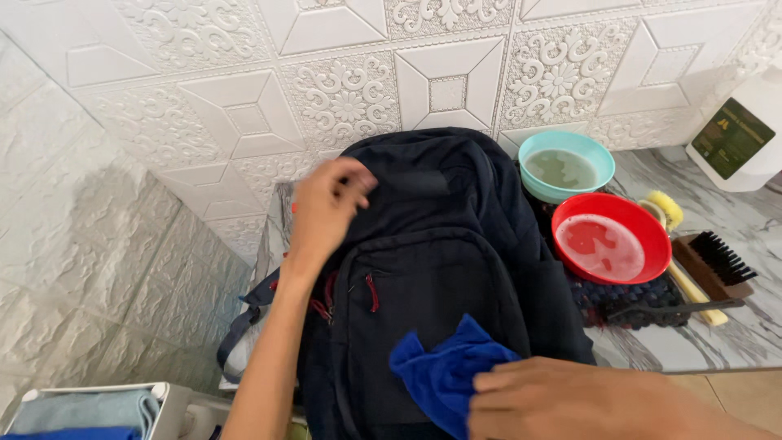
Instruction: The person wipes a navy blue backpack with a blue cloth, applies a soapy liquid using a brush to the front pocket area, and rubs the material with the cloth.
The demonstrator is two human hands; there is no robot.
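A dark navy backpack (440, 269) stands upright on the marble counter (733, 342), its back against the embossed white wall tiles. The person's left hand (326, 208) grips the upper left shoulder of the backpack, fingers curled and pinching the fabric there to steady it. The right hand (562, 399) lies low against the front of the backpack, fingers pressed together over a bunched blue cloth (444, 371), holding it against the front pocket panel.

Just right of the backpack sits a red bowl (611, 236) with a little cloudy liquid in it, and behind that a teal bowl (566, 165) of pale water. Further right of the backpack lie a dark-bristled scrub brush (717, 265), a yellow brush (669, 208) and a white jug with a dark label (741, 134). Below the backpack's left side is a white bin holding folded cloths (90, 411).

I would judge the wiping as under way: the cloth rests on the lower front, while the top and sides show no wet patches I can make out, so most of the surface looks left to do.
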